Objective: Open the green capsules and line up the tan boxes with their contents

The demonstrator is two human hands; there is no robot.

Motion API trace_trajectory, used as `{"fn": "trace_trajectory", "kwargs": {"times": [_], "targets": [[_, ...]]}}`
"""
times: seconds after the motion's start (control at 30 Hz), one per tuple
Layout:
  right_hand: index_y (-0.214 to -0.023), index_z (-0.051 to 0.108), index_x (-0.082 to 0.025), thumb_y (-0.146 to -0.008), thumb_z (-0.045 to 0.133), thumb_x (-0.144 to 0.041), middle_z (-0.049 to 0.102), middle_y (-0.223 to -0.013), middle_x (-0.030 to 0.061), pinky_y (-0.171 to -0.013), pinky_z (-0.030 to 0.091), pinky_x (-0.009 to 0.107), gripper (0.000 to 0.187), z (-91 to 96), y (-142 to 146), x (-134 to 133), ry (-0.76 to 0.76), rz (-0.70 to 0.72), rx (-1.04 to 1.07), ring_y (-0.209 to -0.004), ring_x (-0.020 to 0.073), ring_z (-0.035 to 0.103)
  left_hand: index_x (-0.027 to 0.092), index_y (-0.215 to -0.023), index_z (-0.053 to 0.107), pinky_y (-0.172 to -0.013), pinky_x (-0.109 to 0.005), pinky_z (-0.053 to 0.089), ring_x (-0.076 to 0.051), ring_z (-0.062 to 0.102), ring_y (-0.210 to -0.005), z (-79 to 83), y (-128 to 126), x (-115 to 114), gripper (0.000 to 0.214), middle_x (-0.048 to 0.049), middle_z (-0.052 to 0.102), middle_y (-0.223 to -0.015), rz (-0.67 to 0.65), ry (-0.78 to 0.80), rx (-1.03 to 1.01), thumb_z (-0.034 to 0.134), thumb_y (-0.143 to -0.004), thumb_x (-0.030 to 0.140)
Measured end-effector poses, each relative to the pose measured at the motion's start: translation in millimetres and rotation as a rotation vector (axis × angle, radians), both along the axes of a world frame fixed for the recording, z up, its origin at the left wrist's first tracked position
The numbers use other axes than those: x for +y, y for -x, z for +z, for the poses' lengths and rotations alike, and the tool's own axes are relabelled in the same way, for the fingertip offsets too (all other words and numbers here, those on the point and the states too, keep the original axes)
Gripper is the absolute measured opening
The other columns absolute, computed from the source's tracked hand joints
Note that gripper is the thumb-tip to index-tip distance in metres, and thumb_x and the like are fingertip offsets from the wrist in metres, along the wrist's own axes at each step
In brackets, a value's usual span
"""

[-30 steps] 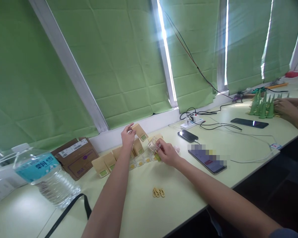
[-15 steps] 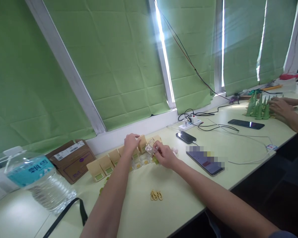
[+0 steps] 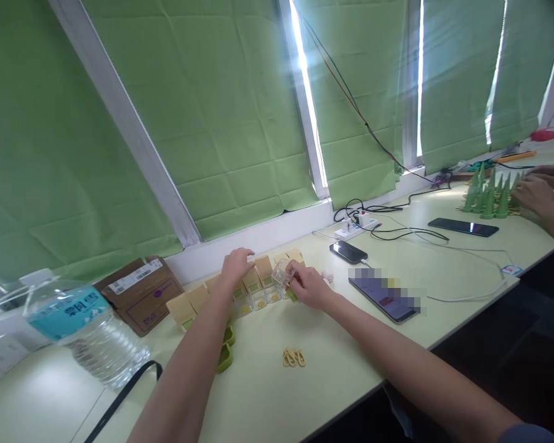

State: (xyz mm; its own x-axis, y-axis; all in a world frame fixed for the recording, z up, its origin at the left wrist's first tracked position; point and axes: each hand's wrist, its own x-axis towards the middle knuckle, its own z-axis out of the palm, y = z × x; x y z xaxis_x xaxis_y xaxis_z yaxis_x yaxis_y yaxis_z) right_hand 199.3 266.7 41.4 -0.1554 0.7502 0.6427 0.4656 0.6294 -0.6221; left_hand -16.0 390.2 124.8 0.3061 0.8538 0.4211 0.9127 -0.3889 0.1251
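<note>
A row of small tan boxes [image 3: 264,271] with green labels stands along the back of the pale table [image 3: 332,363]. Small clear cases [image 3: 260,299] with yellow pieces inside lie in front of them. My left hand [image 3: 237,265] rests on top of the row, fingers curled over a box. My right hand [image 3: 305,286] pinches a small clear plastic case [image 3: 281,271] just right of the row. Yellow loop-shaped pieces [image 3: 294,357] lie nearer to me. Green loop pieces [image 3: 224,357] show beside my left forearm.
A large water bottle [image 3: 80,332] and a brown carton [image 3: 141,292] sit at left, with a black strap [image 3: 124,394] in front. Phones [image 3: 385,298] [image 3: 349,251] [image 3: 463,227], a power strip [image 3: 356,229] and cables lie at right. Another person's hands [image 3: 538,191] work by green cones [image 3: 487,197].
My left hand brought the tan box it held aloft down into the row and now rests on it. My right hand stayed put with the clear case.
</note>
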Motion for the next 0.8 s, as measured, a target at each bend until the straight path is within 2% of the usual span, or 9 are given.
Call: {"fn": "trace_trajectory", "kwargs": {"times": [0.1, 0.2, 0.3, 0.37, 0.47, 0.53, 0.6, 0.7, 0.8], "targets": [[-0.095, 0.053, -0.023, -0.087, 0.047, -0.016, 0.069, -0.076, -0.0009, -0.061, 0.034, 0.025, 0.013, -3.6, 2, 2, 0.056, -0.01, -0.107, -0.064, 0.0169, 0.06, 0.024, -0.107, 0.072, -0.098, -0.042, 0.046, -0.027, 0.063, -0.107, 3.8, -3, -26, 0.025, -0.0083, 0.071, -0.116, -0.095, -0.068, -0.041, 0.059, -0.086, 0.028], [-0.098, 0.056, -0.022, -0.085, 0.05, -0.016, 0.07, -0.079, 0.0006, -0.06, 0.031, 0.026, 0.015, -7.4, 6, 3, 0.094, -0.014, -0.219, -0.067, 0.0177, 0.059, 0.023, -0.11, 0.07, -0.089, -0.037, 0.052, -0.021, 0.067, -0.091, -2.3, -5, -64, 0.028, -0.0072, 0.071, -0.111, -0.329, -0.037, -0.229, 0.05, -0.094, 0.037], [-0.099, 0.057, -0.022, -0.085, 0.051, -0.016, 0.07, -0.08, 0.0012, -0.059, 0.03, 0.026, 0.016, -9.7, 10, 1, 0.102, -0.008, -0.258, -0.067, 0.0179, 0.059, 0.025, -0.117, 0.066, -0.094, -0.039, 0.051, -0.023, 0.065, -0.104, -23.8, -4, -98, 0.032, -0.0082, 0.068, -0.116, -0.499, 0.057, -0.213, 0.053, -0.095, 0.043], [-0.098, 0.058, -0.021, -0.085, 0.051, -0.017, 0.069, -0.078, 0.0012, -0.06, 0.031, 0.026, 0.015, -10.8, 12, 0, 0.096, 0.012, -0.265, -0.068, 0.0178, 0.059, 0.027, -0.117, 0.065, -0.099, -0.042, 0.048, -0.025, 0.062, -0.113, -43.8, 1, -111, 0.03, -0.0085, 0.067, -0.12, -0.54, 0.07, -0.182, 0.055, -0.094, 0.043], [-0.098, 0.06, -0.022, -0.085, 0.053, -0.017, 0.069, -0.077, 0.0007, -0.061, 0.032, 0.026, 0.016, -13.4, 15, -1, 0.089, 0.054, -0.303, -0.069, 0.018, 0.059, 0.027, -0.115, 0.065, -0.099, -0.044, 0.049, -0.025, 0.061, -0.112, -70.1, 10, -116, 0.027, -0.009, 0.066, -0.12, -0.514, 0.056, -0.202, 0.055, -0.095, 0.041], [-0.1, 0.061, -0.022, -0.085, 0.053, -0.016, 0.07, -0.08, 0.0005, -0.062, 0.034, 0.026, 0.018, -15.5, 17, -2, 0.096, 0.084, -0.321, -0.069, 0.0178, 0.059, 0.027, -0.113, 0.065, -0.101, -0.044, 0.047, -0.025, 0.06, -0.115, -80.3, 16, -115, 0.024, -0.0084, 0.065, -0.122, -0.522, 0.057, -0.181, 0.057, -0.094, 0.039], [-0.103, 0.062, -0.023, -0.086, 0.054, -0.016, 0.072, -0.084, 0.0004, -0.062, 0.035, 0.026, 0.02, -16.6, 19, -3, 0.107, 0.116, -0.32, -0.068, 0.0172, 0.06, 0.028, -0.12, 0.062, -0.1, -0.044, 0.047, -0.025, 0.06, -0.114, -84.7, 22, -116, 0.031, -0.0079, 0.065, -0.123, -0.507, 0.05, -0.192, 0.063, -0.091, 0.039], [-0.107, 0.062, -0.024, -0.089, 0.052, -0.018, 0.073, -0.089, 0.0005, -0.064, 0.037, 0.027, 0.022, -15.4, 20, -6, 0.105, 0.171, -0.312, -0.068, 0.0167, 0.06, 0.028, -0.134, 0.053, -0.093, -0.041, 0.05, -0.024, 0.063, -0.103, -85.6, 26, -119, 0.056, -0.0086, 0.064, -0.124, -0.456, 0.03, -0.235, 0.072, -0.083, 0.044], [-0.118, 0.059, -0.026, -0.093, 0.051, -0.024, 0.073, -0.096, 0.0014, -0.066, 0.039, 0.028, 0.027, -11.9, 19, -10, 0.103, 0.213, -0.312, -0.067, 0.0162, 0.06, 0.028, -0.134, 0.053, -0.084, -0.037, 0.051, -0.022, 0.063, -0.091, -85.0, 26, -123, 0.059, -0.0085, 0.063, -0.118, -0.391, 0.024, -0.211, 0.07, -0.083, 0.051]]}}
